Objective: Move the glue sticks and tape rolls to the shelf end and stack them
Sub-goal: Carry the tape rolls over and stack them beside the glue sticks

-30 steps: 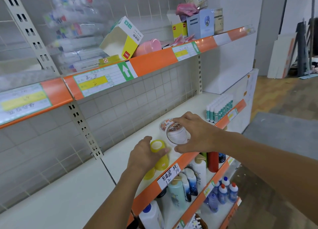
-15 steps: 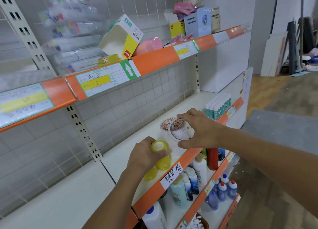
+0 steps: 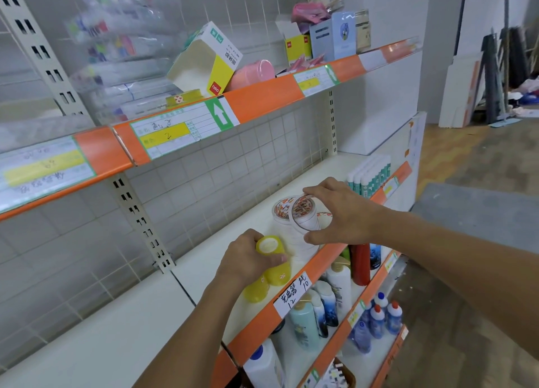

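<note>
gripping glossy yellow tape roll (image 3: 272, 258), left hand (image 3: 248, 259); right hand (image 3: 342, 212) pinching clear ring (image 3: 303, 216).

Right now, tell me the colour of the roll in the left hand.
Yellow, with a white core; the head view shows the roll.

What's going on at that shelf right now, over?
Left hand grips yellow tape roll. Right hand pinches clear tape roll over its stack. Glue sticks wait at shelf end; path clear.

Just below your hands, the white tag (image 3: 292, 295) reads "12" and "10"; above, the price label (image 3: 169, 135) reads "2".
</note>
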`<state>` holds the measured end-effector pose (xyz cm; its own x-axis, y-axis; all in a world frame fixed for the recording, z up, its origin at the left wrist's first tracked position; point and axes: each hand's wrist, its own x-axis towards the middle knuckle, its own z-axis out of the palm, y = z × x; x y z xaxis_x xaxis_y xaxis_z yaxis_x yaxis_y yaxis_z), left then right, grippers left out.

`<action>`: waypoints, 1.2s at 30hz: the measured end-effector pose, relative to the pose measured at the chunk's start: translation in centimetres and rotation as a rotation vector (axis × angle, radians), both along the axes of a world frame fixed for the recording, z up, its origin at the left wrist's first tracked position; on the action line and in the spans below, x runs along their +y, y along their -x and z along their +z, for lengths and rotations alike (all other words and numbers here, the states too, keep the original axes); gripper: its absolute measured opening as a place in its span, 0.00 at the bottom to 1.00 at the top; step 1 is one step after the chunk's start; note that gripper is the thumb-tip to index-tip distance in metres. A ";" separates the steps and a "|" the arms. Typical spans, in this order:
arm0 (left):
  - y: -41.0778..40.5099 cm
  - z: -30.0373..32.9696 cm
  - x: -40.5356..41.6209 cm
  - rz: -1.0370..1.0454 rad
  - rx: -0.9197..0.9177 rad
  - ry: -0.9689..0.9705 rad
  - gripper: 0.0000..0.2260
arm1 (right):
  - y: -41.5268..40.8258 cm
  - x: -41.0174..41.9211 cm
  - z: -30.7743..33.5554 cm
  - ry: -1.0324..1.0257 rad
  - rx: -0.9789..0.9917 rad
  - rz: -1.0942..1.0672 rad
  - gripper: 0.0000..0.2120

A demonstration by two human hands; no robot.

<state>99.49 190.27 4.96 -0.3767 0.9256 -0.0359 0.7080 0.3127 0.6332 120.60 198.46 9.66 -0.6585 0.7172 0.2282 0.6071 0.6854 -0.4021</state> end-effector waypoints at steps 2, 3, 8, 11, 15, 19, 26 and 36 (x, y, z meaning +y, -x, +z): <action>-0.1 0.0 -0.1 -0.007 -0.011 -0.008 0.32 | -0.5 0.3 0.1 0.006 -0.001 -0.025 0.47; -0.2 0.0 -0.1 -0.006 -0.004 -0.023 0.37 | -0.8 0.4 0.1 0.004 -0.004 -0.038 0.47; -1.1 0.9 0.3 -0.009 0.040 -0.104 0.43 | -2.2 1.6 -0.3 0.010 -0.008 -0.060 0.46; -1.9 1.7 1.0 0.007 0.072 -0.128 0.42 | -3.3 3.2 -0.3 0.022 -0.011 -0.057 0.46; -3.2 2.1 2.1 0.057 0.092 -0.158 0.42 | -4.7 6.4 -0.2 0.040 -0.028 -0.040 0.45; -4.8 2.5 3.5 0.138 0.086 -0.173 0.44 | -5.8 10.2 -0.5 0.073 -0.098 0.017 0.46; -7.4 3.1 5.0 0.272 0.133 -0.192 0.41 | -5.2 14.8 -2.3 0.127 -0.232 0.194 0.48; -8.1 3.1 4.8 0.403 0.193 -0.156 0.34 | -2.2 16.6 -5.4 0.171 -0.285 0.300 0.46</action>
<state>107.64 195.10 8.07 -0.6933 0.6930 0.1977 0.6590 0.4986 0.5631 122.84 215.08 4.26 -0.8623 0.4968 -0.0982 0.4951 0.7859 -0.3705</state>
